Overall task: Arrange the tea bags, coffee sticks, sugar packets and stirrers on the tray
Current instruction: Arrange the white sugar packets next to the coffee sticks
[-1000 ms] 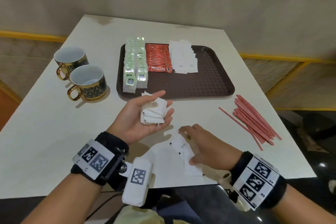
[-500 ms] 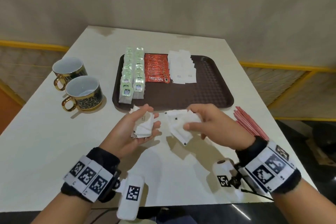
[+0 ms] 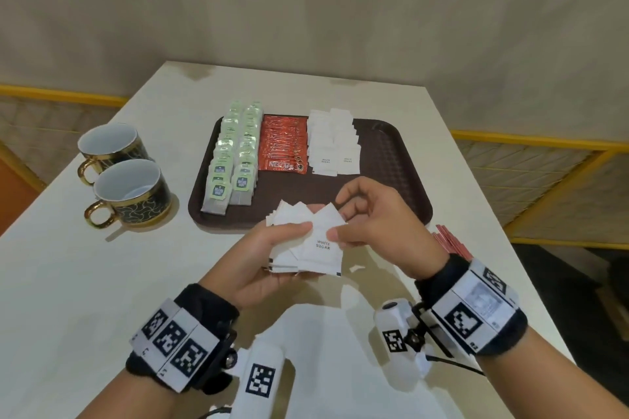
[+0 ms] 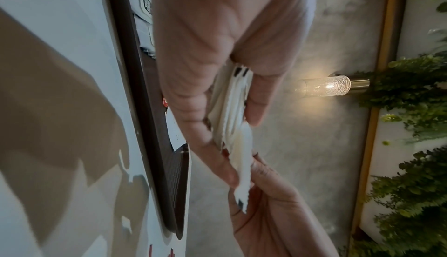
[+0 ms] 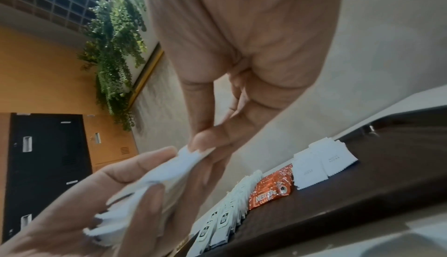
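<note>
Holding a fanned stack of white sugar packets [image 3: 308, 248] above the table's near edge, just in front of the tray, I have both hands on it. My left hand [image 3: 269, 258] cups the stack from below with the thumb curled over its top; I cannot count the packets in it, since they overlap, though one reading "WHITE SUGAR" faces up. My right hand [image 3: 371, 224] pinches the right edge of that top packet between thumb and forefinger, its other fingers curled above. In the right wrist view the same pinch shows on the packet's corner [image 5: 193, 156].

One brown tray [image 3: 391, 177] lies beyond my hands. On it, from left to right, I see two rows of green tea bags [image 3: 233, 163] overlapping front to back, one block of red coffee sticks [image 3: 282, 146] touching them, and two rows of sugar packets already laid down [image 3: 332, 143] just beside the sticks. Each row holds too many overlapped pieces for me to count. The right part of the tray is bare.

One small white paper scrap [image 3: 356, 268] lies on the table [image 3: 68, 265] under my right hand. A bundle of red stirrers [image 3: 449, 241] sits on the table right of the tray, mostly hidden behind my right wrist. Two black-and-gold cups [image 3: 131, 196] stand side by side, touching, left of the tray.
</note>
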A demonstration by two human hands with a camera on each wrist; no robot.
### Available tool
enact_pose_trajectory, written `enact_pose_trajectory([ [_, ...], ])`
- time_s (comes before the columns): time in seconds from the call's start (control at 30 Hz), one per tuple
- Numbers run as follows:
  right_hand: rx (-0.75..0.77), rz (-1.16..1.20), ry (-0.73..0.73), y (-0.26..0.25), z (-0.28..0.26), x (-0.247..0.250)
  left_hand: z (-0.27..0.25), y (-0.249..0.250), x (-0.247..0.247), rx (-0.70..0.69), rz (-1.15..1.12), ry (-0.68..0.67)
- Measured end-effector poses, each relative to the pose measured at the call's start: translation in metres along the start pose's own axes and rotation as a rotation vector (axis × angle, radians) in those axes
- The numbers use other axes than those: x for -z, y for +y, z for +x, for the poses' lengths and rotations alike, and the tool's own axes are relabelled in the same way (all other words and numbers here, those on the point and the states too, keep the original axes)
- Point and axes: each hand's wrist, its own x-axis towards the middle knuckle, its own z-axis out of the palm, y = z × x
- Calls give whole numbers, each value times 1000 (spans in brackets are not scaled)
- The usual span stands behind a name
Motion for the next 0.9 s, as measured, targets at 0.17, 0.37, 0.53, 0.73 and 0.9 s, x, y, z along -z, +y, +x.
enact_pose_trajectory([
  [0.17,26,3,51,10,3,11,7,-11,-3,-36,-26,-13],
  [0.37,84,-45,382,11,8,37,14,-8,-7,-142,-47,90],
  [0.53,-5,417,379,-1,-1,39,21,4,1,-230,-96,148],
  [0.73,-183,490,272,9,10,-16,31,3,6,-322,-32,172],
  [0.9,-205,357,260,1,36,-16,32,6,9,-297,-96,155],
])
